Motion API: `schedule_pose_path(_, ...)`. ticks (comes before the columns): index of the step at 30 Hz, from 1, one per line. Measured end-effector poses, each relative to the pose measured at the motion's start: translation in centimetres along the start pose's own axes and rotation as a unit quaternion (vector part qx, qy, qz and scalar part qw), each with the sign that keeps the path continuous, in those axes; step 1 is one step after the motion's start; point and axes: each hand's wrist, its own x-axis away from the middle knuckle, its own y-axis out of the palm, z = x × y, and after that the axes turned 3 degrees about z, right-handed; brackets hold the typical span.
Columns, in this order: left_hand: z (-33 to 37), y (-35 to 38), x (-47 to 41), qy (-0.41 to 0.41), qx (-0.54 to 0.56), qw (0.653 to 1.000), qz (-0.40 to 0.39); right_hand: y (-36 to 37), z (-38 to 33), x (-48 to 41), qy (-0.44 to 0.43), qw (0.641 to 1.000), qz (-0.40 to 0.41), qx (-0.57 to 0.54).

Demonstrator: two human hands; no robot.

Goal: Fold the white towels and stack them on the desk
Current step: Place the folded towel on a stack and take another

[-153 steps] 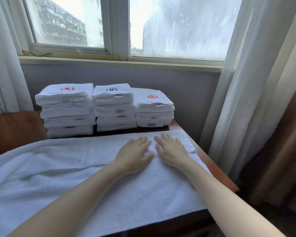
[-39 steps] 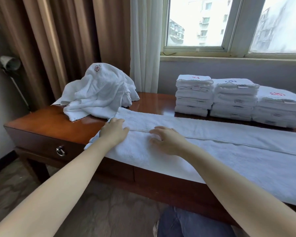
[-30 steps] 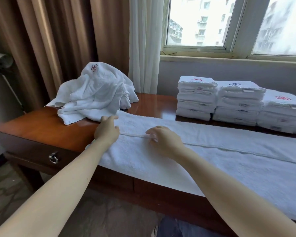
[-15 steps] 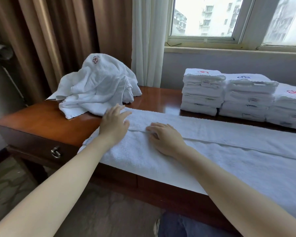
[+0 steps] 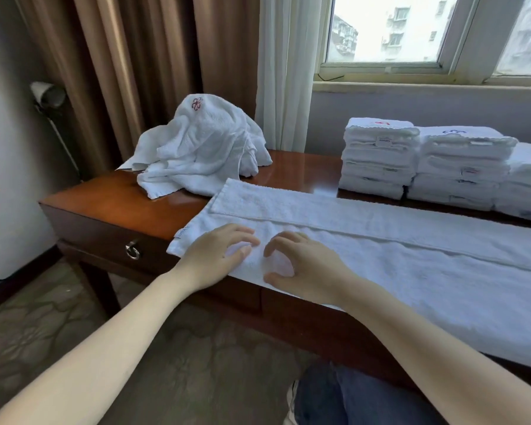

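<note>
Wooden desk, long flat towel, crumpled heap, seemingly three folded stacks

Brown curtains — sheer curtain — window

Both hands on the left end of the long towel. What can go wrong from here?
1. The long towel overhangs the front of the desk; lifting its end may drag it off.
2. Its folded-over far flap lies loose and may slip open when the left hand and right hand fold the end.
3. The crumpled pile sits right beside the towel's far corner and could snag.
</note>
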Motion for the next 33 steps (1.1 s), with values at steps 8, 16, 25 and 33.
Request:
schedule_pose_path(8, -0.1, 0.6, 4.4, 0.078, -0.154, 0.982, 0.069, 1.2, -1.1, 1.4, -0.044, 0.983, 0.013, 0.177)
schedule_pose_path(16, -0.1, -0.5, 3.3, 0.063, -0.082, 0.988, 0.116, -1.8, -1.3, 1.7, 0.027, 0.998, 0.007, 0.055)
schedule_pose_path(25, -0.7, -3.1, 0.3, -0.028, -0.051, 0.991, 0.122, -5.8, 0.0, 1.3, 0.12, 0.99, 0.042, 0.061)
schedule_pose_path(33, -1.0, -3.7, -2.0, -0.047, -0.036, 0.983, 0.172, -6.0, 2.1, 0.9, 0.164, 0.978, 0.127, 0.019)
